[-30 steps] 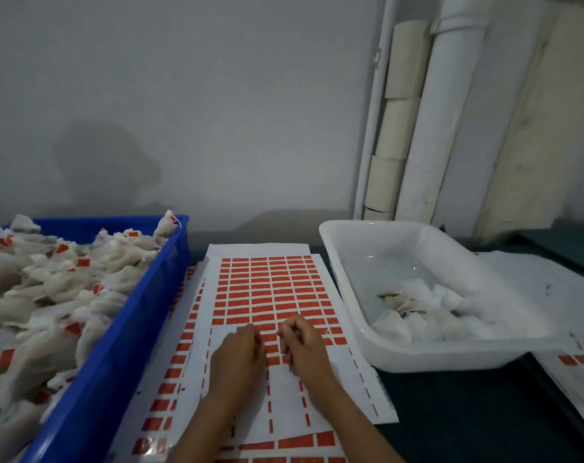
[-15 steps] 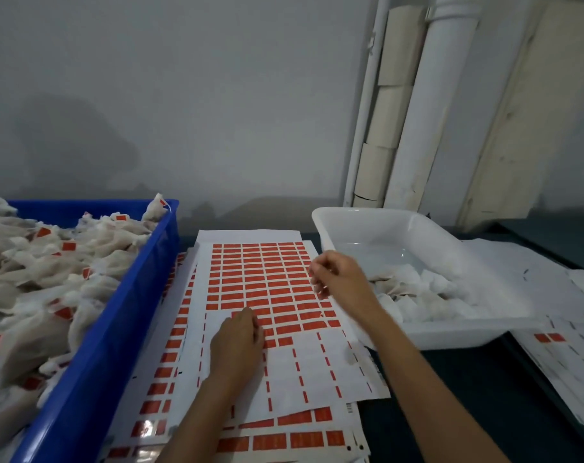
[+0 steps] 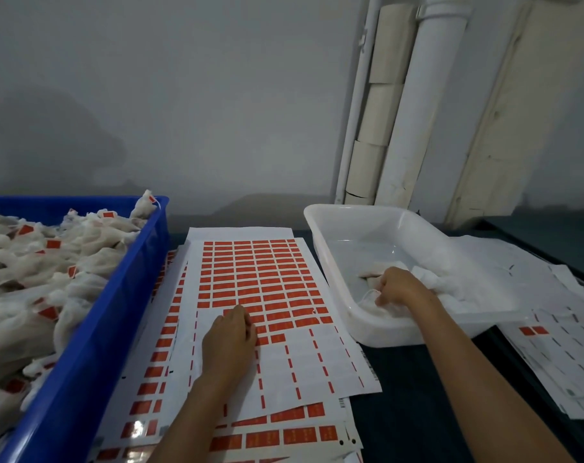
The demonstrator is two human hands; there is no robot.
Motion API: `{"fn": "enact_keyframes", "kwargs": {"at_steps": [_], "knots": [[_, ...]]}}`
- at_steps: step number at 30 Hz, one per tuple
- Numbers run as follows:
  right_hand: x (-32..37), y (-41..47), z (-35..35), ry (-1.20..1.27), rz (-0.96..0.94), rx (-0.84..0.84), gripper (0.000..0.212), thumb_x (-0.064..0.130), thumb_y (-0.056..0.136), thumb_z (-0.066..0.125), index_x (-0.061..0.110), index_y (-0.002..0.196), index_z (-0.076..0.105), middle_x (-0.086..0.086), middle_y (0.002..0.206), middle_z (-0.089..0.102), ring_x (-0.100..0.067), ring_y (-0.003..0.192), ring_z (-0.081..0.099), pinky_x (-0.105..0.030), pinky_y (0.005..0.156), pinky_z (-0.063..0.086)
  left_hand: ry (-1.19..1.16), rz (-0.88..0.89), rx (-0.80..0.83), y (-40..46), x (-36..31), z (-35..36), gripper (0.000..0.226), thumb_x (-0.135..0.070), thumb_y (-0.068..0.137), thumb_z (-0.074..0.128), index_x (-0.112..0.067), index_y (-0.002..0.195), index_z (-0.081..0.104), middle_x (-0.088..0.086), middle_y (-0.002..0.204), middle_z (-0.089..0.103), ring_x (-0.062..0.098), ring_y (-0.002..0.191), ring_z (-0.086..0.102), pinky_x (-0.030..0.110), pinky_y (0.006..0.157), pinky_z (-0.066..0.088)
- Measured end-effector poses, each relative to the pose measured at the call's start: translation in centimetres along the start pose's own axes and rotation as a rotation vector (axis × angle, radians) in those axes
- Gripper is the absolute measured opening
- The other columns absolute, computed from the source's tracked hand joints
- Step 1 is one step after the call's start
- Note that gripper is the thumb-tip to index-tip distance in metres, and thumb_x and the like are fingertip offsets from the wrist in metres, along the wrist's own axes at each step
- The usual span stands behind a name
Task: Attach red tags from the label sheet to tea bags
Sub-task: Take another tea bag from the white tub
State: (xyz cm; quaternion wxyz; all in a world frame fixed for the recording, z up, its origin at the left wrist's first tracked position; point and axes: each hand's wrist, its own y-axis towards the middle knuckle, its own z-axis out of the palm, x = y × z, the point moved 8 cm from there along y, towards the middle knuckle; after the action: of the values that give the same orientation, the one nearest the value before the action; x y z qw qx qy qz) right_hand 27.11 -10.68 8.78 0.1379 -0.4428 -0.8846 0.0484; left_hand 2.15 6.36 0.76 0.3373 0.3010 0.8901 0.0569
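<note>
Nearest, stacked sheets: we see older label sheets (image 3: 294, 436) fanned under the top one, red tags along their lower edges.
Left hand: our left hand (image 3: 228, 339) lies palm down on the top label sheet (image 3: 317, 369), fingers laid loosely forward, fingertips at the lowest rows of red tags (image 3: 253, 275); we cannot tell whether it pinches one.
Label sheet: flat on the dark table (image 3: 411, 396) between the two bins, its near part stripped white, its far part full of tags.
Right hand: our right hand (image 3: 399, 287) is inside the white tub (image 3: 367, 329), fingers curled around a white tea bag (image 3: 370, 297) near the front wall.
White tub: right of the sheet, more untagged tea bags (image 3: 451, 292) in it.
Blue crate: the blue crate (image 3: 83, 345) on the left is heaped with tagged tea bags (image 3: 33, 269).
Far right: used sheets (image 3: 558, 355) lie beside the tub.
Back: grey wall and white pipes (image 3: 417, 105).
</note>
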Motion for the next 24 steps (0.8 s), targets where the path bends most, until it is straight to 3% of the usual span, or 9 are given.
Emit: {"fn": "enact_keyframes", "kwargs": {"at_steps": [2, 5, 9, 14, 16, 19, 22, 24], "knots": [[0.1, 0.1, -0.2, 0.018, -0.016, -0.057, 0.028, 0.009, 0.078, 0.065, 0.016, 0.058, 0.047, -0.001, 0.065, 0.049, -0.019, 0.077, 0.051, -0.022, 0.067, 0.037, -0.009, 0.000, 0.002, 0.0, 0.0, -0.1, 0.018, -0.038, 0.088, 0.054, -0.027, 0.102, 0.053, -0.010, 0.104, 0.064, 0.008, 0.082, 0.060, 0.020, 0.081, 0.047], [0.6, 0.3, -1.2, 0.112, -0.074, -0.139, 0.015, 0.006, 0.079, 0.060, 0.010, 0.067, 0.053, 0.001, 0.072, 0.055, -0.020, 0.080, 0.053, -0.025, 0.064, 0.039, 0.001, -0.005, 0.010, -0.1, 0.0, -0.1, 0.019, -0.038, 0.088, 0.053, -0.027, 0.103, 0.053, -0.010, 0.105, 0.064, 0.009, 0.085, 0.061, 0.021, 0.082, 0.048], [1.5, -0.3, -3.4, 0.144, -0.076, -0.311, 0.006, 0.009, 0.087, 0.047, 0.010, 0.083, 0.051, -0.013, 0.098, 0.061, -0.030, 0.090, 0.056, -0.036, 0.074, 0.043, 0.003, -0.020, 0.020, -0.1, -0.1, -0.3, 0.017, -0.039, 0.088, 0.053, -0.029, 0.101, 0.051, -0.011, 0.105, 0.064, 0.006, 0.080, 0.059, 0.019, 0.080, 0.047], [4.6, -3.7, -7.9, 0.171, -0.154, -0.699, 0.012, 0.016, 0.095, 0.042, 0.009, 0.103, 0.049, -0.008, 0.085, 0.057, -0.019, 0.066, 0.047, -0.023, 0.050, 0.027, 0.003, -0.043, 0.110, 0.2, 0.2, 0.1, 0.010, -0.037, 0.089, 0.052, -0.033, 0.094, 0.044, -0.013, 0.100, 0.062, 0.002, 0.070, 0.051, 0.014, 0.071, 0.042], [6.4, -5.3, -8.9, 0.278, -0.248, -0.788, 0.012, 0.021, 0.095, 0.044, 0.013, 0.102, 0.049, -0.003, 0.084, 0.056, -0.016, 0.066, 0.051, -0.020, 0.056, 0.034, -0.074, -0.071, 0.158, 0.5, 0.2, 0.3, 0.009, -0.034, 0.090, 0.052, -0.033, 0.094, 0.044, -0.015, 0.096, 0.059, 0.002, 0.069, 0.052, 0.009, 0.061, 0.039], [9.4, -6.8, -7.8, 0.560, -0.456, -0.712, 0.007, 0.025, 0.093, 0.049, 0.018, 0.093, 0.050, 0.002, 0.087, 0.060, -0.012, 0.074, 0.058, -0.016, 0.068, 0.044, -0.391, -0.131, 0.237, 0.5, 0.2, 0.3, 0.005, -0.031, 0.092, 0.052, -0.031, 0.096, 0.050, -0.021, 0.091, 0.057, 0.004, 0.079, 0.059, 0.007, 0.055, 0.040], [12.8, -7.1, -4.1, 0.678, -0.632, -0.451, 0.004, 0.022, 0.092, 0.051, 0.019, 0.091, 0.054, 0.003, 0.093, 0.061, -0.011, 0.085, 0.060, -0.016, 0.077, 0.049, -0.743, -0.163, 0.289, 0.6, -0.8, -0.5, 0.014, -0.042, 0.089, 0.047, -0.034, 0.099, 0.052, -0.024, 0.092, 0.061, 0.002, 0.084, 0.064, 0.007, 0.053, 0.045], [14.8, -7.1, -0.9, 0.709, -0.718, -0.237, 0.007, 0.017, 0.093, 0.049, 0.021, 0.091, 0.055, 0.007, 0.094, 0.060, -0.008, 0.090, 0.058, -0.017, 0.082, 0.049, -1.007, -0.312, 0.315, 1.0, -0.4, 0.1, 0.021, -0.046, 0.086, 0.048, -0.029, 0.095, 0.056, -0.013, 0.089, 0.065, 0.009, 0.078, 0.065, 0.015, 0.053, 0.052]]}}
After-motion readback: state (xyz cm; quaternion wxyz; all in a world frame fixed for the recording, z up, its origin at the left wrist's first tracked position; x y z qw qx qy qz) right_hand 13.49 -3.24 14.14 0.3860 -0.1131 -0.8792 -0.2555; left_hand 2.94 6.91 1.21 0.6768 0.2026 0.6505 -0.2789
